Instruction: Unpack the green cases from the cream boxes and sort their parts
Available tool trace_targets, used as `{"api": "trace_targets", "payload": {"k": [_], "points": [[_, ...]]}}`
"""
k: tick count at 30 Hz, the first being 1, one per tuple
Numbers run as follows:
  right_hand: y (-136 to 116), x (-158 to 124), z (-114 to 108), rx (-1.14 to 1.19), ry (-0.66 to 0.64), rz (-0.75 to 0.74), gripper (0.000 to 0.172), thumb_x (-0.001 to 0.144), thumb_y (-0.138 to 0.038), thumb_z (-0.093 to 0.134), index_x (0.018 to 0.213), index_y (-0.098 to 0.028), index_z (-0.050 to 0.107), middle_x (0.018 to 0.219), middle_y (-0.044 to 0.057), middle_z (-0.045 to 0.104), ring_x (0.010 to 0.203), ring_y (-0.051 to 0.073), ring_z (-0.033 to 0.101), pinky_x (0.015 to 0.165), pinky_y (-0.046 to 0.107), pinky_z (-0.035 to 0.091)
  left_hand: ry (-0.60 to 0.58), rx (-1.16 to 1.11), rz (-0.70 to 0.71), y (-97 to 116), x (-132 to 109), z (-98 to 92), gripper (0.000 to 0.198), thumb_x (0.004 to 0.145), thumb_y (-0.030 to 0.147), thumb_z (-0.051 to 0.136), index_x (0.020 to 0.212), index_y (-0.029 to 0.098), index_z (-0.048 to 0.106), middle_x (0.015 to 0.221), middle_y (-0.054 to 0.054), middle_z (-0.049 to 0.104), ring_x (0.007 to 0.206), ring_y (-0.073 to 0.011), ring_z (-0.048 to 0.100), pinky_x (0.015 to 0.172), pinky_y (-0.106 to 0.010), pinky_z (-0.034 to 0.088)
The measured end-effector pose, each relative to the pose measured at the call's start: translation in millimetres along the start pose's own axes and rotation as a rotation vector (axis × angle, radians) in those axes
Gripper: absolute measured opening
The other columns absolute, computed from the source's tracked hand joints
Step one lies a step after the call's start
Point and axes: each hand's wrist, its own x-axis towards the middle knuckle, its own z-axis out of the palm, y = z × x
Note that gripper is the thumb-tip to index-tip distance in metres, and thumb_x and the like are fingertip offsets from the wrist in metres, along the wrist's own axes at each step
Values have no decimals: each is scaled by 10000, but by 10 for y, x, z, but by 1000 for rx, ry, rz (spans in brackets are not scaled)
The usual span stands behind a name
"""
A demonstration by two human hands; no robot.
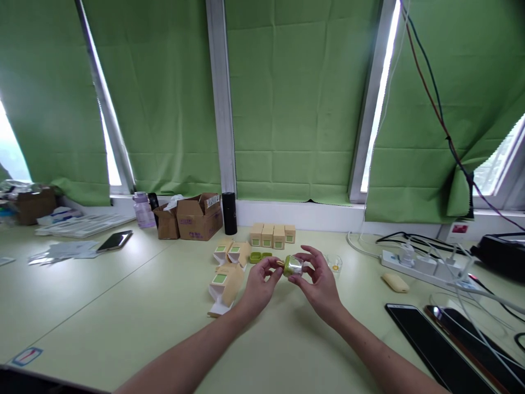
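A small green-and-clear container is held sideways above the table between my two hands. My left hand pinches its narrow gold-coloured end with thumb and finger. At the clear, shiny end, the thumb and fingers of my right hand grip it, one finger raised. Just beyond my left hand lie small green pieces. Behind my right hand stands a clear round item with a yellow spot inside, partly hidden. Opened cardboard boxes with green labels lie left of my left hand.
Several upright small boxes stand at the back. Farther left are a brown carton, a black cylinder, a purple bottle and a phone. A power strip, cables and dark tablets occupy the right.
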Motion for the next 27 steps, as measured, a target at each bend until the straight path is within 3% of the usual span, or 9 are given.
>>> {"api": "trace_targets", "payload": {"k": [5,10,19,27], "points": [[-3,-21,14,-47,-57,-34,718,765,-356,856,1376,-315,481,1220,76,645,979,233,671,897,424,585,58,46,8,-5,11,-20,222,889,404,673,929,186,691,1002,-104,741,975,-248,698,866,-382,558],[55,-23,13,-106,-78,-49,699,786,-320,823,1385,-309,465,1210,80,626,1125,260,636,929,426,564,73,66,103,26,-18,-27,191,925,371,637,977,191,676,1076,-118,733,1033,-252,693,875,-381,562],[83,-19,-13,-193,-154,-43,655,796,-303,774,1376,-306,469,1189,73,641,1038,244,658,880,426,553,90,217,158,25,-42,-26,155,956,341,597,975,208,673,1050,-94,695,1020,-232,658,850,-358,552],[58,-35,-18,-250,-172,-51,609,812,-276,741,1363,-299,483,1177,67,668,1087,261,653,939,446,520,70,291,134,13,-53,-38,170,955,361,596,960,212,679,1008,-87,677,955,-229,643,799,-353,545]]}}
